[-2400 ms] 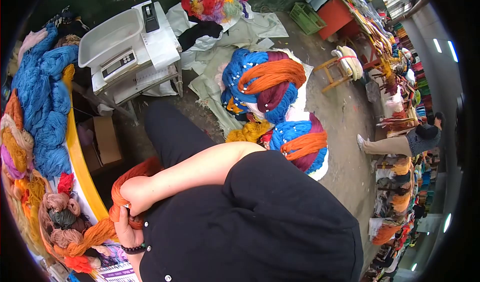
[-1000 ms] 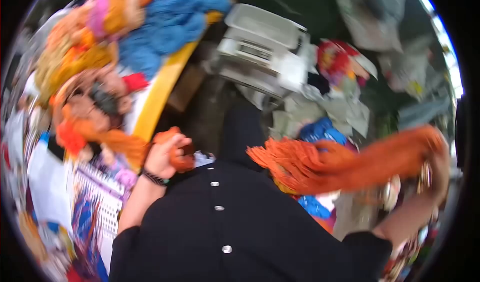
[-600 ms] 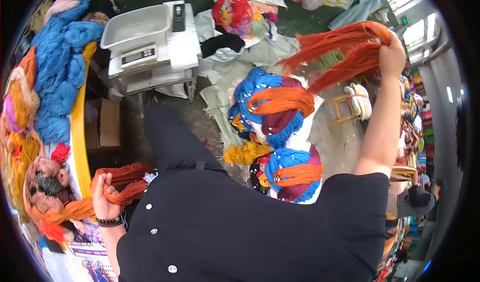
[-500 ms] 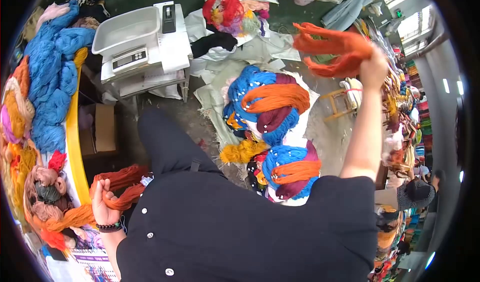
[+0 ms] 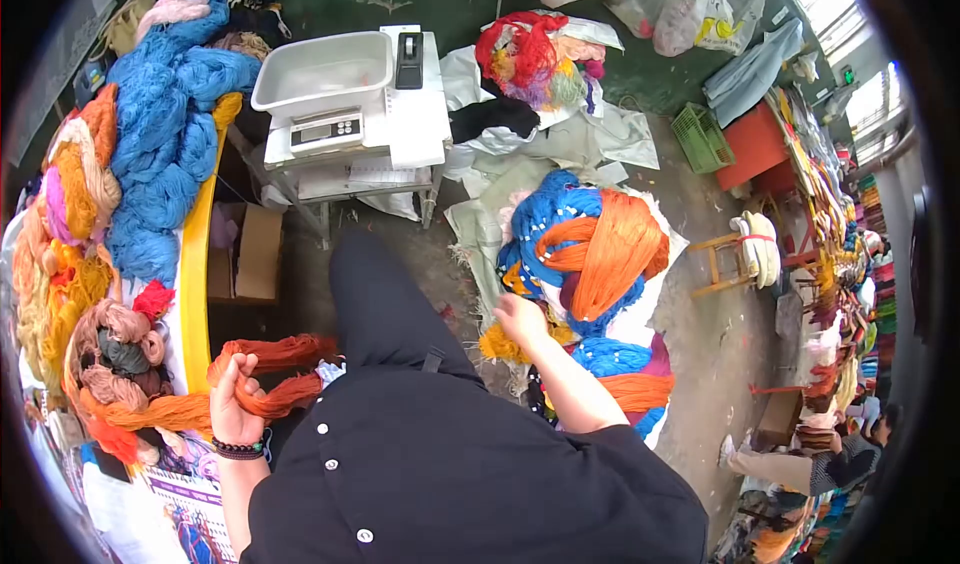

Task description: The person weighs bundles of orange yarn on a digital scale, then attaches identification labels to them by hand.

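My left hand [image 5: 235, 402] is closed around a rust-orange yarn skein [image 5: 275, 354], whose loops hang toward my lap at the left. My right hand [image 5: 522, 324] is in front of the large yarn pile, with no yarn in it and its fingers loosely apart. On that pile, a bright orange skein [image 5: 612, 264] lies across blue yarn [image 5: 545, 209] and another orange skein. Closer to me sits a smaller heap with blue yarn [image 5: 612, 356] and an orange skein [image 5: 640, 392]. Mustard yarn [image 5: 500, 344] lies beside my right hand.
A scale with a grey tray [image 5: 325, 72] stands on a small table. Blue skeins [image 5: 155, 154] cover the yellow-edged table [image 5: 194, 294] at left. A wooden stool [image 5: 715, 269], a green crate [image 5: 702, 136] and a person [image 5: 845, 464] are to the right.
My right hand has come down from the upper right and let go of the orange skein, which now lies on the large pile. My left hand still grips its skein. The view has shifted.
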Tool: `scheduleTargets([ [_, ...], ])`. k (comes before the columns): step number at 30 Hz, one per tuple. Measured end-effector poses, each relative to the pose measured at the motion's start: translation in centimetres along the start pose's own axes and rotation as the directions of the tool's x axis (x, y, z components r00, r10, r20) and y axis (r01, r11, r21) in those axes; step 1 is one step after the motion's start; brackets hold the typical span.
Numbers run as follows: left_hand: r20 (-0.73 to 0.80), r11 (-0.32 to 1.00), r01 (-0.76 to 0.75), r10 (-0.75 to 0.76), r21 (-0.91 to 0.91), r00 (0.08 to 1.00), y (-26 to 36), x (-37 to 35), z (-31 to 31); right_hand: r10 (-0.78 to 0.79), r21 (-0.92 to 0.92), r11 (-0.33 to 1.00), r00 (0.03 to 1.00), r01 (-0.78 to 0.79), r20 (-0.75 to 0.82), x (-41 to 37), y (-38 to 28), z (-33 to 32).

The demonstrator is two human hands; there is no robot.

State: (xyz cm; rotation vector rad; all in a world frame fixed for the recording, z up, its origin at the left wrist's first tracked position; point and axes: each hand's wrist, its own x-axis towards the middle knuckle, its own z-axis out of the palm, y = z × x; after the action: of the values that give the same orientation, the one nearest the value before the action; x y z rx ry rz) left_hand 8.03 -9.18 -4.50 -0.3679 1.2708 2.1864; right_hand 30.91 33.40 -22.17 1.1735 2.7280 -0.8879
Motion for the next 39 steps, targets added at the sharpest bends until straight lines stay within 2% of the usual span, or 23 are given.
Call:
scheduleTargets([
  [3,0.147,0.998,0.01,0.0,-0.067,0.989,0.4,-0.2,1.3,-0.355,0.14,0.925,0.935,0.352,-0.003,0.9,-12.2,-3.2],
  [5,0.187,0.996,0.01,0.006,-0.084,0.982,0.7,-0.7,3.0,-0.571,0.234,0.792,0.82,0.564,-0.043,0.6,-18.5,-4.3],
  [8,0.215,0.997,-0.05,0.06,-0.053,0.975,1.1,-1.2,4.0,-0.751,0.409,0.584,0.658,0.701,-0.053,-0.6,-25.2,-4.5],
  [9,0.219,0.996,-0.086,0.088,-0.016,0.972,1.0,-1.1,3.9,-0.785,0.464,0.566,0.617,0.682,0.05,-1.2,-27.1,-5.2],
  [11,0.263,0.988,-0.152,0.145,0.007,0.954,1.2,-1.1,4.4,-0.845,0.616,0.46,0.529,0.64,0.081,-2.3,-29.9,-4.4],
  [13,0.262,0.969,-0.246,0.234,0.013,0.936,1.1,-0.9,5.2,-0.89,0.818,0.352,0.434,0.455,0.141,-3.0,-31.9,-3.9],
  [16,0.237,0.93,-0.368,0.36,-0.009,0.902,1.1,-0.8,7.4,-0.884,0.82,0.422,0.376,0.388,0.277,-4.1,-34.0,-2.7],
  [17,0.331,0.94,-0.333,0.337,-0.072,0.881,1.5,-0.8,8.3,-0.911,0.845,0.377,0.318,0.379,0.264,-4.1,-34.4,-0.1],
  [18,0.363,0.942,-0.33,0.33,-0.066,0.871,1.6,-0.8,8.6,-0.921,0.828,0.343,0.334,0.443,0.203,-4.5,-34.1,2.1],
  [19,0.354,0.942,-0.328,0.331,-0.069,0.875,1.4,-0.7,8.5,-0.794,0.82,0.572,0.263,0.019,0.548,-5.2,-34.4,0.0],
  [24,0.187,0.891,-0.424,0.394,0.162,0.9,0.7,-0.8,5.5,-0.632,0.679,0.714,0.262,-0.168,0.73,-6.2,-36.0,-1.5],
  [25,0.149,0.908,-0.39,0.369,0.152,0.917,0.2,-0.3,4.6,-0.716,0.741,0.621,0.2,-0.256,0.669,-6.1,-35.8,-0.9],
  [26,0.144,0.957,-0.291,0.29,-0.017,0.946,-0.3,0.0,4.2,-0.671,0.758,0.588,0.353,-0.281,0.652,-6.7,-35.7,-0.4],
  [27,0.182,0.976,-0.145,0.173,-0.161,0.968,-0.5,0.1,3.5,-0.681,0.745,0.554,0.313,-0.371,0.662,-6.5,-36.0,0.2],
  [28,0.195,0.938,0.112,-0.049,-0.328,0.98,-1.3,1.0,2.8,-0.612,0.708,0.56,0.36,-0.431,0.704,-7.1,-36.8,0.2],
  [29,0.466,0.846,0.266,-0.023,-0.462,0.885,-2.5,1.6,1.0,-0.616,0.657,0.643,0.244,-0.394,0.749,-6.7,-37.3,-0.2],
  [30,0.698,0.745,0.463,0.004,-0.481,0.716,-3.7,2.2,-0.7,-0.613,0.686,0.659,0.308,-0.309,0.727,-7.4,-37.8,-0.7],
  [32,0.488,0.812,0.376,-0.133,-0.445,0.863,-2.2,-0.8,0.9,-0.679,0.75,0.598,0.317,-0.283,0.662,-8.7,-38.7,-1.5],
  [33,0.502,0.695,0.445,-0.139,-0.564,0.854,-1.8,-1.1,1.0,-0.706,0.777,0.565,0.324,-0.277,0.629,-9.0,-39.2,-1.5],
  [34,0.571,0.606,0.465,-0.021,-0.645,0.821,-2.4,-0.6,0.6,-0.662,0.726,0.595,0.302,-0.344,0.686,-9.2,-39.6,-1.0],
  [36,0.428,0.744,0.388,-0.152,-0.544,0.891,-2.7,0.0,-0.4,-0.5,0.594,0.717,0.324,-0.366,0.803,-8.2,-39.3,1.6],
  [37,0.447,0.677,0.432,-0.168,-0.595,0.879,-2.5,-0.6,-0.8,-0.472,0.604,0.742,0.413,-0.292,0.779,-8.8,-39.4,2.0],
  [39,0.454,0.737,0.421,-0.174,-0.529,0.874,-2.5,-0.9,-1.1,-0.55,0.649,0.727,0.375,-0.223,0.746,-10.5,-40.5,1.4],
])
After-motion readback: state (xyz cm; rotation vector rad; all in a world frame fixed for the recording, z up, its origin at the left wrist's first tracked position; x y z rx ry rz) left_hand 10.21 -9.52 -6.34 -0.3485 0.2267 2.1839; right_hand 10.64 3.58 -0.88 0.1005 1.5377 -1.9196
